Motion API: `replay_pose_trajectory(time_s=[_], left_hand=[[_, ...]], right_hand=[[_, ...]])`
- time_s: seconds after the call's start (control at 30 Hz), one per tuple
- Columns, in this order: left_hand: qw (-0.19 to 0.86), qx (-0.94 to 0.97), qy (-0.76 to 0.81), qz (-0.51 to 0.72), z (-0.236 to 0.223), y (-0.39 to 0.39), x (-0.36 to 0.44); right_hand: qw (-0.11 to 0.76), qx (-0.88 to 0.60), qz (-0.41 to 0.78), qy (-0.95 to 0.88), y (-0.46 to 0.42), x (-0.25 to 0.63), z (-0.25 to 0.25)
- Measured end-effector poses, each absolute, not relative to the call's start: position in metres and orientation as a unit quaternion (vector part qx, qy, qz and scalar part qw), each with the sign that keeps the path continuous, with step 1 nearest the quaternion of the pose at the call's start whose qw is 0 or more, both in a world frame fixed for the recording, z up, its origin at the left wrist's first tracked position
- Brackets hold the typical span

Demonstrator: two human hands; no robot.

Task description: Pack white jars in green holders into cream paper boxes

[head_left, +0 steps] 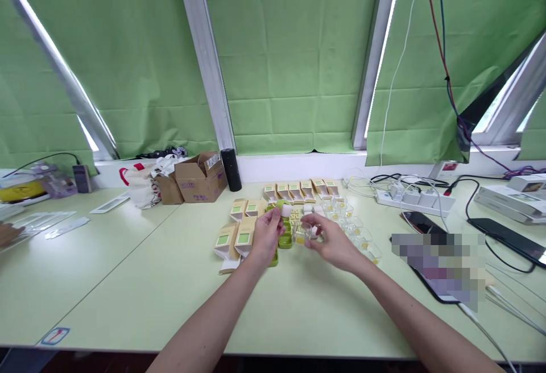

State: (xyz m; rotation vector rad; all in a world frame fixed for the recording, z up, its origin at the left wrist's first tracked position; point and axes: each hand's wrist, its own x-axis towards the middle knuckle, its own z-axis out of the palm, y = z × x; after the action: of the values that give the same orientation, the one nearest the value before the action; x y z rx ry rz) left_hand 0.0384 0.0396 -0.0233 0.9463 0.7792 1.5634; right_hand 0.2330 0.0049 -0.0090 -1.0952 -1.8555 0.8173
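Note:
My left hand is closed in a pinch on a small green piece with a pinkish-white block at its end; its exact kind is unclear. Just to the right, the fingers of my right hand grip a clear cup with yellow at its bottom. Below and between the hands lie green cups, partly hidden by my left hand. Small yellow pieces sit behind them. More white blocks lie behind my right hand, and several clear cups with yellow bottoms stand to its right.
Cardboard packs with green labels stand left of my left hand, with another row behind. Farther left are a brown carton and a black cylinder. Phones, cables and a power strip occupy the right. Another person's hand shows far left.

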Motion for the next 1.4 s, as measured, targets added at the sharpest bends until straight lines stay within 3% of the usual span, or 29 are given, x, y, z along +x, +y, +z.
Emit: replay_pose_trajectory(time_s=[0.13,0.3,0.57,0.93,1.4], left_hand=[[0.543,0.396,0.332,0.662,-0.022,0.039,0.038],[0.538,0.399,0.336,0.663,-0.022,0.039,0.037],[0.531,0.398,0.345,0.663,-0.026,0.041,0.037],[0.520,0.414,0.349,0.660,-0.028,0.041,0.037],[0.490,0.443,0.364,0.657,-0.028,0.040,0.039]], right_hand=[[0.538,-0.255,0.591,-0.544,0.019,0.226,0.005],[0.548,-0.154,0.729,-0.380,0.032,0.214,-0.004],[0.572,-0.195,0.741,-0.294,0.046,0.210,-0.042],[0.593,-0.202,0.708,-0.325,0.037,0.214,-0.037],[0.631,-0.279,0.575,-0.439,0.030,0.205,-0.038]])
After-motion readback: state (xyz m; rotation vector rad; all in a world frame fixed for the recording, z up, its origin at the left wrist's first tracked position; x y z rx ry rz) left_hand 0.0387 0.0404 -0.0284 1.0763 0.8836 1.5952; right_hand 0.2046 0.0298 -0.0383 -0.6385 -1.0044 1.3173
